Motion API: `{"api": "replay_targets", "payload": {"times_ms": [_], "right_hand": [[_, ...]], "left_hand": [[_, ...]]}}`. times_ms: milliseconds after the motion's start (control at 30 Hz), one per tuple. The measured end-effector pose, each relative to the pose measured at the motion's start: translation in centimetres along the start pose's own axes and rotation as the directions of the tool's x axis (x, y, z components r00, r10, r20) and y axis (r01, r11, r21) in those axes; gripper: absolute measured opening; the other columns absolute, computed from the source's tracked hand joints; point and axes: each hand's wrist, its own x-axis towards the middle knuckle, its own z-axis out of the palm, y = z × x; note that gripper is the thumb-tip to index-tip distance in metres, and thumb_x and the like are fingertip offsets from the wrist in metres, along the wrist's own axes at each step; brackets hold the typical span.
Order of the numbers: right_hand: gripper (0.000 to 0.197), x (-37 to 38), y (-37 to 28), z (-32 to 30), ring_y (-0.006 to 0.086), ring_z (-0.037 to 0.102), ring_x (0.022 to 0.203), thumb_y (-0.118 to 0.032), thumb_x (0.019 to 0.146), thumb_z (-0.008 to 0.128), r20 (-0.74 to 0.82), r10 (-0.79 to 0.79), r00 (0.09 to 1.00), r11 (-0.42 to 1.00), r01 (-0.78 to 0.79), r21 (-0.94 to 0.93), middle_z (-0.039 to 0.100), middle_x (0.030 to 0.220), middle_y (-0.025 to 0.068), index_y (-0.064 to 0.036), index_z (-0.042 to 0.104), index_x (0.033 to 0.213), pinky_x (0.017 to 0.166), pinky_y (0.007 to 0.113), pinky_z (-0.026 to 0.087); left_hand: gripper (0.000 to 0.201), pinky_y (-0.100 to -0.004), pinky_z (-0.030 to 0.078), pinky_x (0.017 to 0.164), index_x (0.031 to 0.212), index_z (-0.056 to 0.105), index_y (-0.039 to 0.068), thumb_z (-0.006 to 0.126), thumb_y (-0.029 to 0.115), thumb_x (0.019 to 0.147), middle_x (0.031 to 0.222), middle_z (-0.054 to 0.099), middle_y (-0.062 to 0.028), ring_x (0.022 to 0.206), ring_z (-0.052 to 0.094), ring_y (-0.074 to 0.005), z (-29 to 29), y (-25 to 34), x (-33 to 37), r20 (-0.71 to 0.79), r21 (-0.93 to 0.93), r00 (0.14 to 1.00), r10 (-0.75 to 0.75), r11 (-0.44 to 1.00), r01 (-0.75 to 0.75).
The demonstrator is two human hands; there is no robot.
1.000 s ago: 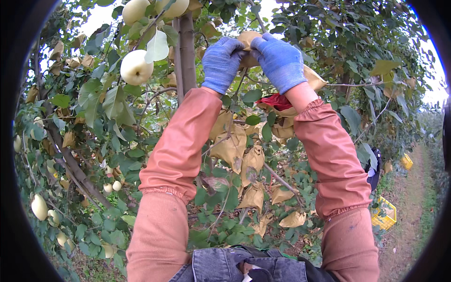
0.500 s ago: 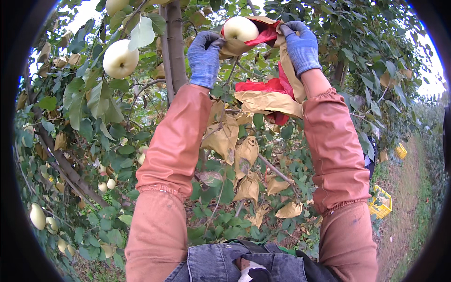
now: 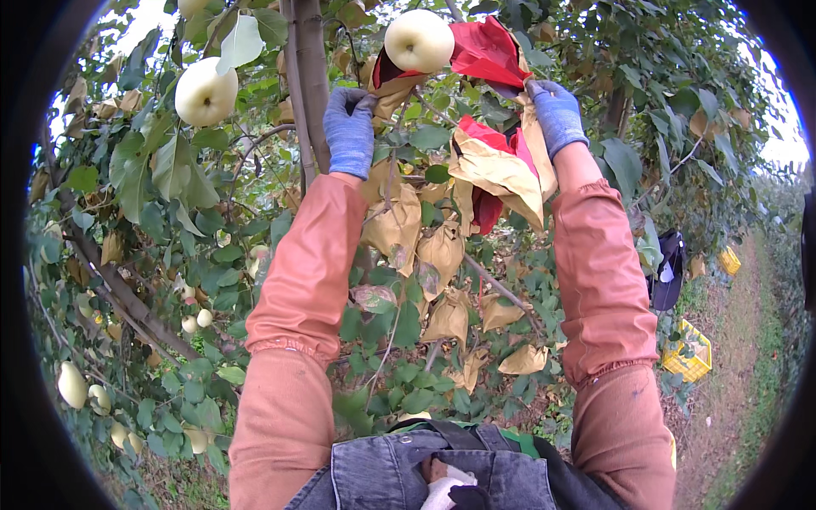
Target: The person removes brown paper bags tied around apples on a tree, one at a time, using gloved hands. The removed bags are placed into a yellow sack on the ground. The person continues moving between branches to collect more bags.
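A pale apple (image 3: 419, 41) hangs at the top centre, bare on its front, with torn paper around its lower left side. My left hand (image 3: 349, 136), in a blue knit glove, is closed at the brown edge of that paper bag (image 3: 391, 89), just below the apple. To the right, my gloved right hand (image 3: 557, 119) pinches opened paper with a red lining (image 3: 489, 53). Below the same hand dangles more torn brown-and-red bag paper (image 3: 501, 166). The fingertips of both hands are partly hidden by the paper.
Another pale apple (image 3: 206, 92) hangs left of the trunk (image 3: 313, 76). Brown paper bags (image 3: 398, 225) hang among the branches below my hands. Yellow crates (image 3: 687, 353) stand along the grassy path at right, near a dark hanging item (image 3: 668, 270).
The bag has come apart between my hands, baring more of the apple and spreading the red lining to the right. Both hands have moved slightly lower in view.
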Motion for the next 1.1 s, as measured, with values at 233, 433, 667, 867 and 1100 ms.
{"api": "replay_targets", "payload": {"times_ms": [233,433,667,867,1100], "right_hand": [[0.035,-0.5,3.1,-4.8,0.0159,0.063,0.086,-0.026,0.088,0.068,-0.199,0.019,0.980,0.999,-0.011,0.041,0.070,0.096,0.0096,0.0029,0.067,0.107,0.081,0.028,0.049],[0.019,-2.4,0.0,-8.6,0.0103,0.060,0.081,-0.018,0.091,0.066,-0.311,-0.175,0.934,0.949,0.245,0.200,0.068,0.089,0.0040,-0.0017,0.068,0.102,0.073,0.024,0.048],[0.016,-13.5,-8.1,-11.9,0.0073,0.056,0.082,-0.011,0.091,0.063,-0.047,-0.413,0.910,0.836,0.399,0.377,0.062,0.096,0.0013,-0.0031,0.061,0.104,0.077,0.021,0.047],[0.056,-21.2,-10.5,-8.8,0.0148,0.057,0.078,-0.007,0.075,0.076,0.456,-0.458,0.763,0.857,0.516,-0.002,0.058,0.088,0.0054,-0.0041,0.055,0.127,0.074,0.028,0.047],[0.025,-24.3,-2.7,-11.1,0.0152,0.061,0.080,-0.007,0.081,0.066,0.029,-0.332,0.943,0.927,0.320,0.197,0.066,0.098,0.0064,0.0000,0.066,0.104,0.073,0.028,0.049]], "left_hand": [[0.011,-0.0245,0.042,0.060,0.086,0.055,0.005,0.066,0.003,0.086,0.073,0.055,0.0005,0.065,0.048,-0.0084,-3.6,-1.2,-2.2,-0.121,0.018,0.986,-0.113,0.993,0.116],[0.012,-0.0239,0.043,0.067,0.087,0.054,0.006,0.066,0.001,0.086,0.079,0.054,0.0009,0.072,0.049,-0.0079,-8.6,-0.9,-5.6,-0.113,0.075,0.992,-0.064,0.995,0.072],[0.019,-0.0306,0.047,0.083,0.089,0.057,0.001,0.069,-0.004,0.076,0.100,0.060,-0.0109,0.088,0.059,-0.0199,-6.6,15.1,-8.8,0.360,0.147,0.841,0.404,0.866,-0.478],[0.022,-0.0329,0.050,0.072,0.085,0.062,0.004,0.074,-0.006,0.070,0.084,0.061,-0.0077,0.080,0.063,-0.0225,0.9,19.9,-13.8,0.619,-0.148,0.722,0.309,0.949,-0.279],[0.029,-0.0289,0.051,0.080,0.105,0.063,0.003,0.074,0.007,0.078,0.104,0.061,-0.0078,0.089,0.061,-0.0153,6.4,16.4,-8.6,0.721,-0.114,0.689,0.077,0.993,0.008]]}}
